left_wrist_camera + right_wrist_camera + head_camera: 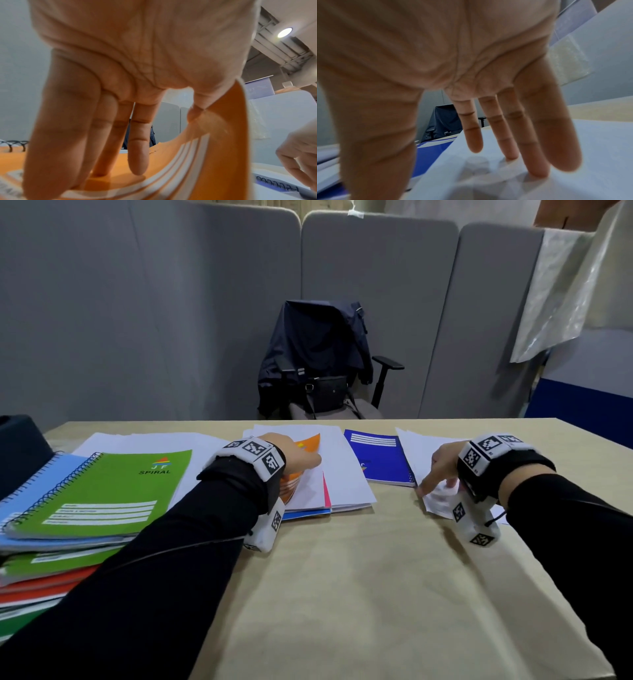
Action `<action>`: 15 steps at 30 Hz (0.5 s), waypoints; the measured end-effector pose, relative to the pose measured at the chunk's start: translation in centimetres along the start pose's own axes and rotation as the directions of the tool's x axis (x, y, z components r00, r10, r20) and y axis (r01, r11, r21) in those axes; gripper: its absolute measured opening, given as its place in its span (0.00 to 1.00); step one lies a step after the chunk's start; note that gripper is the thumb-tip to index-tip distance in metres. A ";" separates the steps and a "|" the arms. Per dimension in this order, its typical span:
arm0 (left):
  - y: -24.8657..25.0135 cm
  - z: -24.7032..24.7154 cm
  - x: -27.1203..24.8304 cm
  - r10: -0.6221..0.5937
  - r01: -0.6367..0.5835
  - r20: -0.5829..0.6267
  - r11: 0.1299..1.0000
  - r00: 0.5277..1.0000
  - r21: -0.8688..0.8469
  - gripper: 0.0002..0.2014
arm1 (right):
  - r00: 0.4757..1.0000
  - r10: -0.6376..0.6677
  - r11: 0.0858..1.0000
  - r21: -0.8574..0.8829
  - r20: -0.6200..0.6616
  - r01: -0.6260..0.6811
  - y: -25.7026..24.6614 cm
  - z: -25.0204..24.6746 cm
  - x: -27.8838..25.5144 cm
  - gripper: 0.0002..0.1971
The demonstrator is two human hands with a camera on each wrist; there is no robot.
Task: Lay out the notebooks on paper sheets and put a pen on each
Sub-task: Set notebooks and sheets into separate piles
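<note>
My left hand point(304, 457) grips an orange notebook point(311, 442) on the middle pile of white sheets point(346, 474). In the left wrist view its fingers point(139, 159) lie straight on the orange cover point(223, 155), which bends up against the thumb. A blue notebook point(380, 457) lies flat to the right. Beside it, my right hand point(436, 472) presses straight fingers point(537, 159) onto a white paper sheet point(419, 445), and the sheet's near corner is wrinkled point(481, 175). No pen is in view.
A stack of spiral notebooks, a green one point(102, 491) on top, fills the left of the table point(342, 594). A dark object point(20, 446) sits at the far left edge. Behind the table stands a chair point(318, 361) with a jacket and bag, backed by grey partitions.
</note>
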State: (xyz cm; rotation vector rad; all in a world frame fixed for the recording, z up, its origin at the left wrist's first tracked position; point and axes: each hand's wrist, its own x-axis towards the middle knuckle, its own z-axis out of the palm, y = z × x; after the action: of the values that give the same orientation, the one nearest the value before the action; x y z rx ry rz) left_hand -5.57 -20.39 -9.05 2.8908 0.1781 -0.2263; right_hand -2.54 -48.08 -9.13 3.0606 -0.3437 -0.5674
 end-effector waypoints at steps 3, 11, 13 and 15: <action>0.0 0.1 -0.1 -0.009 0.009 -0.004 1.000 1.000 0.003 0.26 | 1.000 -0.002 0.999 -0.035 0.001 0.002 -0.8 0.1 -1.2 0.38; 0.0 0.3 0.2 -0.007 0.007 -0.010 1.000 1.000 -0.001 0.24 | 0.999 0.022 0.999 -0.039 0.039 -0.021 -1.8 0.0 -2.9 0.30; -0.1 0.3 0.2 -0.003 0.003 -0.004 1.000 1.000 -0.003 0.25 | 0.999 0.012 0.999 -0.039 0.049 -0.010 -1.4 -0.2 -2.7 0.30; -0.1 0.2 0.2 -0.002 0.002 -0.001 1.000 1.000 -0.008 0.25 | 0.999 -0.003 1.000 -0.024 0.051 0.004 -1.0 -0.3 -2.3 0.34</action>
State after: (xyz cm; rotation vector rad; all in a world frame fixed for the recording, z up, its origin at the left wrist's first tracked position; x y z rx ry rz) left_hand -5.42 -20.30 -9.30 2.8833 0.1809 -0.2240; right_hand -4.32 -46.57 -8.04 3.0287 -0.3298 -0.6465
